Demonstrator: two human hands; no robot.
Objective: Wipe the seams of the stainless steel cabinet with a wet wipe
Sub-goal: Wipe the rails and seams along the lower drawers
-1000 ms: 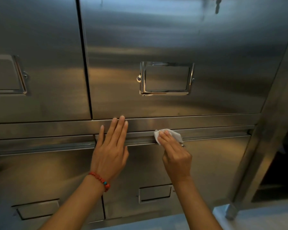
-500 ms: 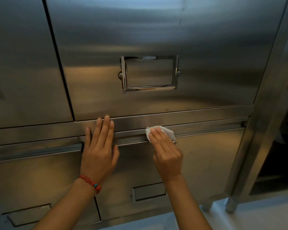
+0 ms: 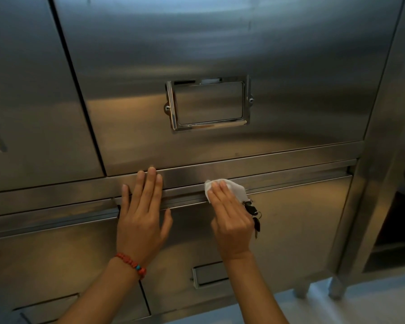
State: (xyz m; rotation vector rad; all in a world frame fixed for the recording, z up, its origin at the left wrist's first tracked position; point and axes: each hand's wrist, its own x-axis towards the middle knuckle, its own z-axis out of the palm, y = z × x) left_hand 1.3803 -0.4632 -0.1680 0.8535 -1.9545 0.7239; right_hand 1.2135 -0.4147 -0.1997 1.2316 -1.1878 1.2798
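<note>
The left hand [image 3: 143, 220] lies flat on the cabinet [image 3: 220, 43], fingers straight across the rail at 12 o'clock, likely bracing the body while the other hand works. The right hand [image 3: 232, 220] presses the wipe [image 3: 234, 187] into the horizontal seam [image 3: 302, 181] above the lower door, its grip wide, fingers extended over the cloth to keep it bearing on the groove. Keys [image 3: 253, 213] hang just at 3 o'clock of that hand

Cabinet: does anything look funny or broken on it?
Nothing looks broken. The one odd thing is a bunch of dark keys dangling on the cabinet beside the right hand, which presses the wet wipe onto the seam there.
</note>
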